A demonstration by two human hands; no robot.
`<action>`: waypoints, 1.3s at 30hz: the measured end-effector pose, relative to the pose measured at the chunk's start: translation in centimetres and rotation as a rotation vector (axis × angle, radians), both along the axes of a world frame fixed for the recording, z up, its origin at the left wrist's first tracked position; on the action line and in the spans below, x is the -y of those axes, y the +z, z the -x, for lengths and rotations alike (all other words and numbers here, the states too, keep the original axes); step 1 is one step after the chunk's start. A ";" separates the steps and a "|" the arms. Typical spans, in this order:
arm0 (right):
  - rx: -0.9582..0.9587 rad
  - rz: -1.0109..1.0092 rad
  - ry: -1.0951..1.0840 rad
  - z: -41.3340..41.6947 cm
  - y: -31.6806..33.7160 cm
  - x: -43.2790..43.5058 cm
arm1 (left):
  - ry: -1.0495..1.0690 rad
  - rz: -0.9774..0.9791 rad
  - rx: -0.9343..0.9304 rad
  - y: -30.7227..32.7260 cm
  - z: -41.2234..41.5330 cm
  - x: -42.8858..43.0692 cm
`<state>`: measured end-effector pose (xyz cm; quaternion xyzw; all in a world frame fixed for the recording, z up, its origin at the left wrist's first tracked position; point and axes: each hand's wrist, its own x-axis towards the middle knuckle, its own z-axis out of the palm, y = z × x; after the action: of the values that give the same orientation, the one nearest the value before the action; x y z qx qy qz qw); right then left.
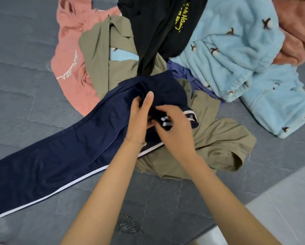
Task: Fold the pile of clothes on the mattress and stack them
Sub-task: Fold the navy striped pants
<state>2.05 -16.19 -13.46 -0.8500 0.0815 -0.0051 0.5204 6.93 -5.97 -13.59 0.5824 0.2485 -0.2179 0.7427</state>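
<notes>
Gripped at bunched top by left hand [139, 119] and right hand [174, 129], both curled into fabric — navy track pants [59, 156] are laid from mattress [24, 50] centre toward near-left edge; clothes pile [227, 50] is heaped toward far edge.

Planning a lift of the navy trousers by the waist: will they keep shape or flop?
Probably floppy: the trousers bunch into folds where the left hand and right hand grip the waist. Likely light: the thin leg lies flat on the mattress. The long leg would probably dangle and drag.
</notes>
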 end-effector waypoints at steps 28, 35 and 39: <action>-0.056 0.634 0.573 2.6 -3.8 -25.1 | 0.266 -0.163 0.050 -1.8 12.0 -40.8; -0.128 0.733 0.689 3.6 -6.8 -29.0 | 0.436 -0.303 -0.061 -3.8 16.7 -53.2; -0.165 0.790 0.678 4.1 -7.7 -30.2 | 0.396 -0.364 -0.122 -5.7 17.3 -56.2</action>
<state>-2.04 14.05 -21.17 -0.9576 -0.1654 0.2002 0.1246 -10.39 50.26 -19.26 0.6320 0.4370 -0.0549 0.6377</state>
